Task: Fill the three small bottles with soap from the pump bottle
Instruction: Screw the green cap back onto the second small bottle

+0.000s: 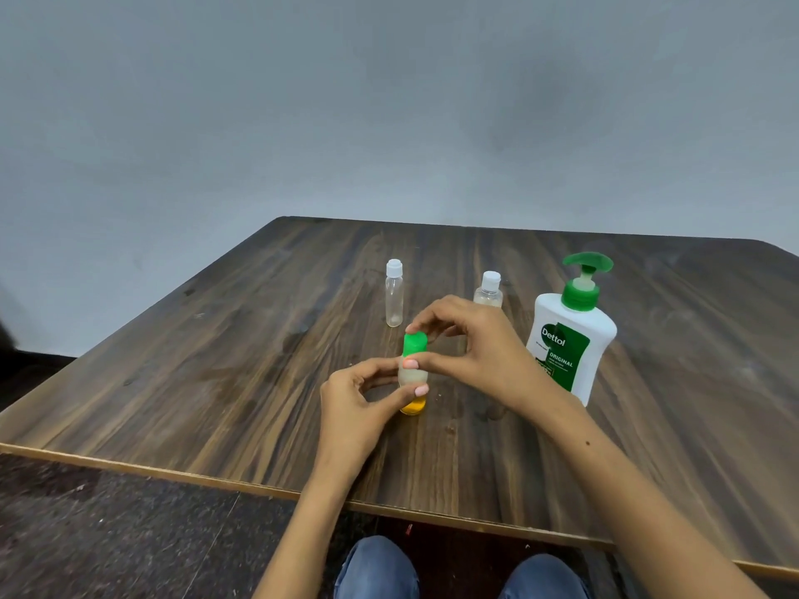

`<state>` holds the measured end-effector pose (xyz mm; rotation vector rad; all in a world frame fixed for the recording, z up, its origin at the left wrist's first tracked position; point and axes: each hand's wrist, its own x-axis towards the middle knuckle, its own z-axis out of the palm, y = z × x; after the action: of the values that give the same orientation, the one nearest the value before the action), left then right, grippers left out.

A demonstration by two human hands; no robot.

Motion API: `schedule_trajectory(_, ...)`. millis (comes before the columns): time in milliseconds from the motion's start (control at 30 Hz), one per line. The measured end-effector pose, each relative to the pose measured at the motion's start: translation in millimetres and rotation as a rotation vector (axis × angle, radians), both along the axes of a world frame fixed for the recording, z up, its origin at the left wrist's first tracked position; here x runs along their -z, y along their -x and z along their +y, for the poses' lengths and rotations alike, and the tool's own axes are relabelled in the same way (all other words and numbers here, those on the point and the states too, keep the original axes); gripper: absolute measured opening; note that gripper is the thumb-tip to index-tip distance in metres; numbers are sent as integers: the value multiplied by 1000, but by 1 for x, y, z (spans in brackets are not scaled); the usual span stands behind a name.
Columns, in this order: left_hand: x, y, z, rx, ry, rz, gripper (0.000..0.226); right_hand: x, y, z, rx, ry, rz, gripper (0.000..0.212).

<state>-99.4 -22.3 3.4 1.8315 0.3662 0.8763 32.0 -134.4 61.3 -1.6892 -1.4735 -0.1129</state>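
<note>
I have the green-capped bottle [413,382] standing on the table [259,361], and both my hands are on it. My left hand [352,404] pinches its pale body, thumb and fingertip curled round the middle, just above the amber soap that sits low in the base. My right hand [471,343] pinches the green cap [415,342] from above and beside — I judge this to be the capping or uncapping turn, though which of the two I cannot tell.

To do it well, I should keep the lower grip firm without squeezing; the body looks soft, and pressure could push soap up the neck. The bottle should stay upright and pressed to the table while the upper fingers alone do the turning, square to the neck so the thread does not cross.

Beyond my grip, on the far side, stands the tall clear bottle [394,298] with its white cap on, seemingly empty. Farther right, partly behind my right hand, is the short clear bottle [489,291], also capped. The pump bottle [570,339] stands just beside my right wrist, near enough to knock — I should mind that elbow.
</note>
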Motion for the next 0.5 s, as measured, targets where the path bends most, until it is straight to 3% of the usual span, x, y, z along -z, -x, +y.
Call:
schedule_trajectory(167,2,-1,2,8,34,-1,39,7,0,-1,-85,19,10,32)
schedule_trajectory(300,3,-1,3,17,36,-8,40,11,2,1,11,-41,-6,29)
schedule_trajectory(367,3,-2,4,30,33,-13,37,10,5,2,55,30,-52,40)
schedule_trajectory(500,3,-2,4,33,35,-13,41,10,4,-3,1,51,-70,44)
